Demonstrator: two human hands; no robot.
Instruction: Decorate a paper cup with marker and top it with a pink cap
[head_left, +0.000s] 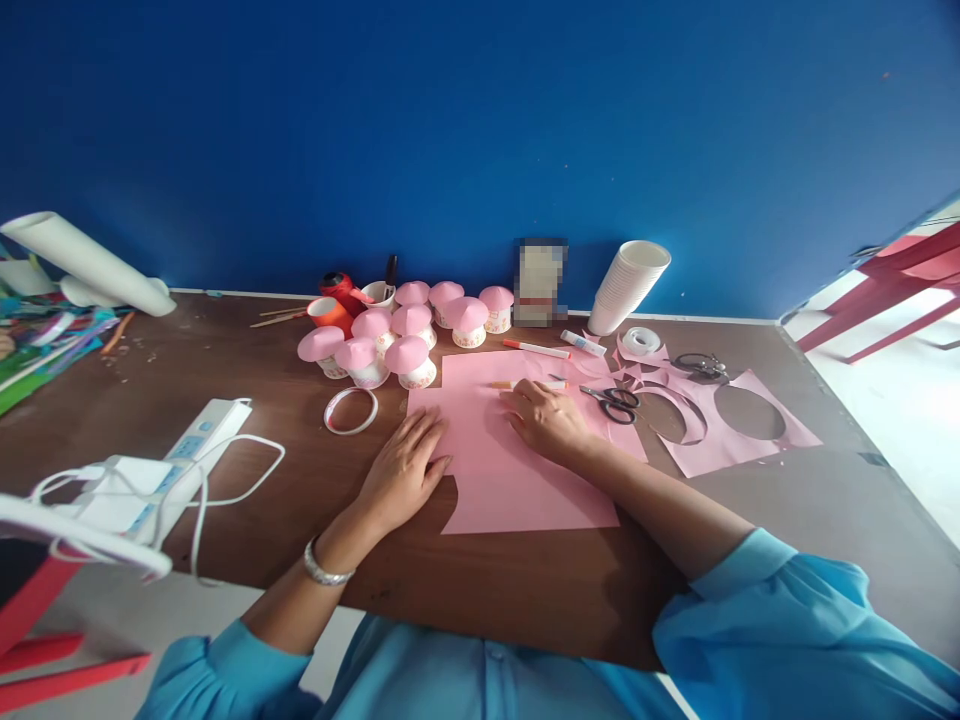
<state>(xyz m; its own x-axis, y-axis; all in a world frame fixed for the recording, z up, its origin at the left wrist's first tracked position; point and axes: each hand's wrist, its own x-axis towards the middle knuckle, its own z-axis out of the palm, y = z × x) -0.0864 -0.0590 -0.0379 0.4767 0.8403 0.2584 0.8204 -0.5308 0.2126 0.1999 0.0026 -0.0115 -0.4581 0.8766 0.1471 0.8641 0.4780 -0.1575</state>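
Observation:
My left hand [405,465] lies flat on the left edge of a pink paper sheet [525,495], fingers stretched toward the far side. A curved notch is cut from the sheet's lower left edge. My right hand [546,420] rests palm down on the sheet, fingers slightly bent. Just beyond its knuckles lies an orange and white pen [555,384], partly hidden by the hand. Black-handled scissors [616,402] are right of that hand, among pink offcuts. Beyond my left hand a white tape ring [351,411] lies near several paper cups with pink cone roofs [411,360].
A stack of white paper cups [628,288] leans by the blue wall. A glue stick [583,343], a marker [536,349], a tape roll [642,342] and a cut pink sheet [739,435] lie rightward. A power strip [191,450] with white cables occupies the left side.

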